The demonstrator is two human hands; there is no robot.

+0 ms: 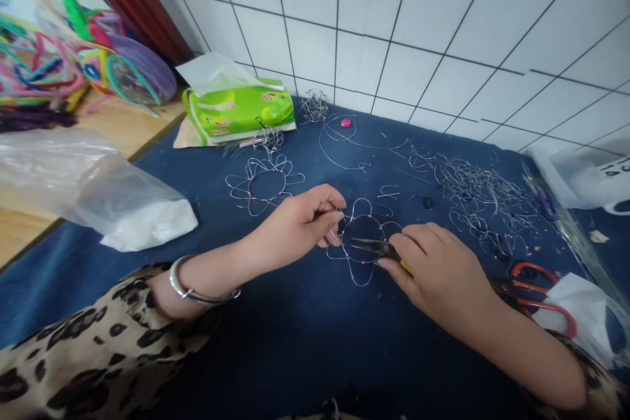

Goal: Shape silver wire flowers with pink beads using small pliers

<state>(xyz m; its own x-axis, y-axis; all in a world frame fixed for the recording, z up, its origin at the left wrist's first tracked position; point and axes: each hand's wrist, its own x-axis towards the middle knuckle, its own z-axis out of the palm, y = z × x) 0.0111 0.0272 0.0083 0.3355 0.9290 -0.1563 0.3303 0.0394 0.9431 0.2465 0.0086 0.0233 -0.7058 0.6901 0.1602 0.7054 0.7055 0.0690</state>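
Though near pliers (380, 248), wire scraps (485, 189) (tangled)

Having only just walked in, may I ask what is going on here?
A person is working on a beaded wire flower. The left hand pinches its left edge, while the right hand holds pliers over its middle. Another wire flower lies beyond the left hand on the blue cloth, with wire scraps off to the right.
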